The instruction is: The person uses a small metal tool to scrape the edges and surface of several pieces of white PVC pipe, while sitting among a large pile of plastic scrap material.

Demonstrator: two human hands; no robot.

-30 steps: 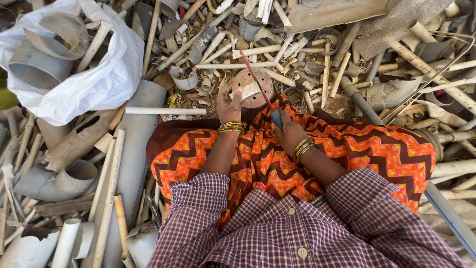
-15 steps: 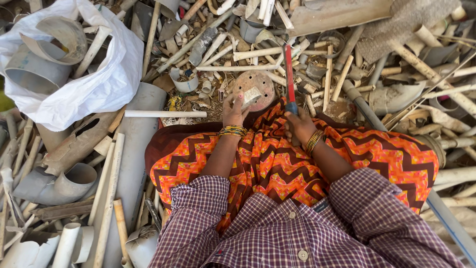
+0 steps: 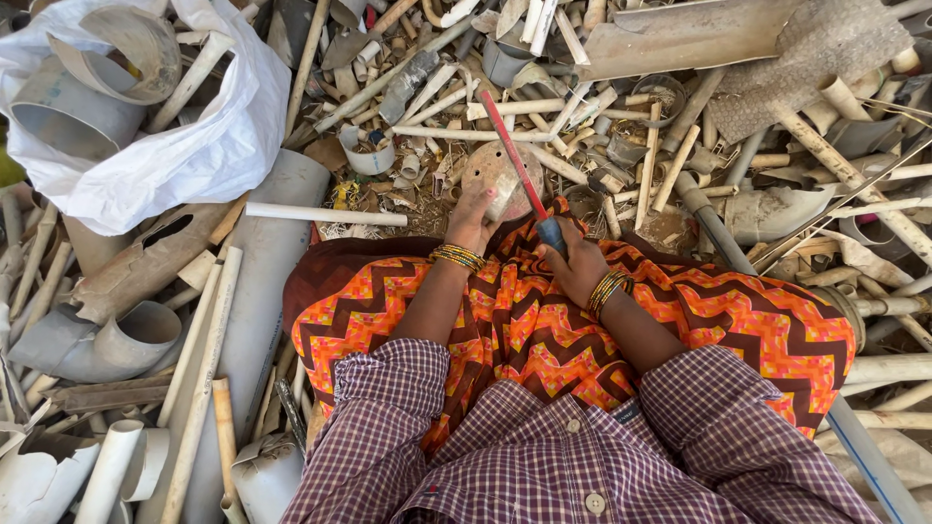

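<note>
Orange zigzag cloth (image 3: pixel 738 320) covers the lap of the person, and both forearms reach forward over it, each with thin bangles at the wrist. The left hand (image 3: pixel 473 215) lies on a round brown disc with holes (image 3: pixel 497 173), and its fingers are bent around the near edge of the disc. The right hand (image 3: pixel 575 262) has its fingers closed around the blue handle of a red rod tool (image 3: pixel 513 160), which slants up and to the left, across the disc. The disc rests just in front of the knees, on a heap of cut plastic pipes (image 3: pixel 320 214). A white sack (image 3: pixel 209 146) with grey pipe bends lies far to the left. The ground under the heap is hidden.
</note>
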